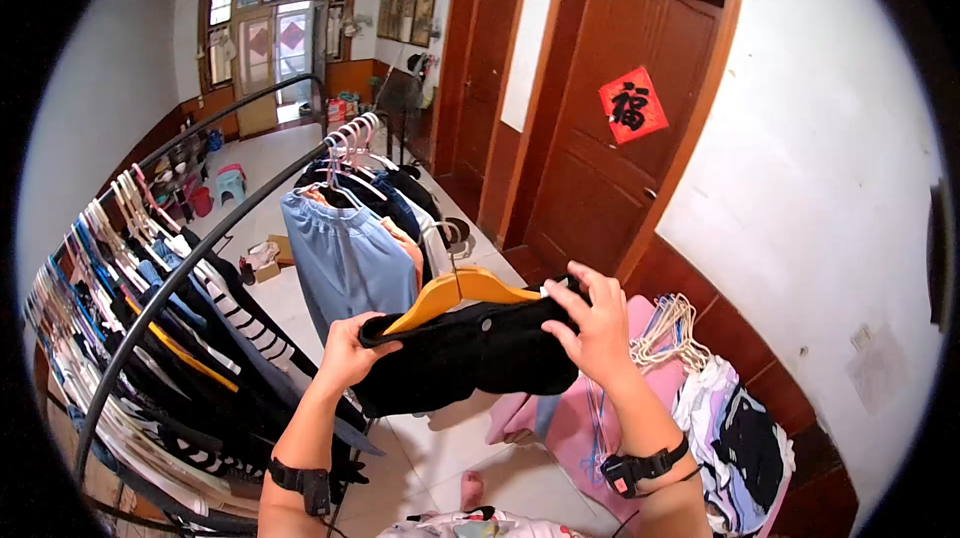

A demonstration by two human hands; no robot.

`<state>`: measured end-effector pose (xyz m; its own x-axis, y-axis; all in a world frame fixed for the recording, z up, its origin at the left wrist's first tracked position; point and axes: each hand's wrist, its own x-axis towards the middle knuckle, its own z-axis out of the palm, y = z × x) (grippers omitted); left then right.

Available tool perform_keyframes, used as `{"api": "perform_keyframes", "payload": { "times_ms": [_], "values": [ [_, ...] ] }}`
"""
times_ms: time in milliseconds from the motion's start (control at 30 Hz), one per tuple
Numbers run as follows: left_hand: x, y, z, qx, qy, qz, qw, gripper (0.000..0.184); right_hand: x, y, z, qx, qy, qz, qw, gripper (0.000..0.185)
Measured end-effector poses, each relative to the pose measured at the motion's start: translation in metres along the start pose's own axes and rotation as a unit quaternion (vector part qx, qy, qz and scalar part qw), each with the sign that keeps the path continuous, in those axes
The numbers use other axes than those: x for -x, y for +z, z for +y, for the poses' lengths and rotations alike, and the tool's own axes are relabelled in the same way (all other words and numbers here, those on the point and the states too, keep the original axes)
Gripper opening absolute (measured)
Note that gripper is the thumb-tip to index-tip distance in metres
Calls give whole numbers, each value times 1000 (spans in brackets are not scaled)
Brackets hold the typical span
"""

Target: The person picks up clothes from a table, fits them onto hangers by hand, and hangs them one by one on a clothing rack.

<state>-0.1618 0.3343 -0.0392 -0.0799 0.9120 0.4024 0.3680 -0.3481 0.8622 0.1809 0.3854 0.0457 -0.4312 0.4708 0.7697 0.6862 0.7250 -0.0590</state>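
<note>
Tiles (405, 483), pale and glossy, cover the floor of a room with white walls (800, 138) and reddish-brown panelling (745, 338) below. A closed wooden door (620, 178) bears a red diamond-shaped paper (633, 106) reading 福 in black. Over the floor, between a loaded clothes rack (150, 313) and a pink cloth (640, 398) with white hangers (675, 333) on it, a black garment (480, 363) is held up with a yellow hanger (465, 288). The left hand (352, 353) pinches one top corner; the right hand (592, 323) has thumb and fingers parted at the other.
</note>
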Motion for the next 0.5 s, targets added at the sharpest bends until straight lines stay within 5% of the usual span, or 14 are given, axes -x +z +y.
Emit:
{"api": "perform_keyframes", "payload": {
  "times_ms": [100,500],
  "values": [
    [8,-8,3,-25,12,9,1000,30,-5,15,0,-7,-87,-29,996,52],
    [-9,4,11,-135,35,53,989,30,-10,56,43,-20,-135,7,991,18]
  ]
}}
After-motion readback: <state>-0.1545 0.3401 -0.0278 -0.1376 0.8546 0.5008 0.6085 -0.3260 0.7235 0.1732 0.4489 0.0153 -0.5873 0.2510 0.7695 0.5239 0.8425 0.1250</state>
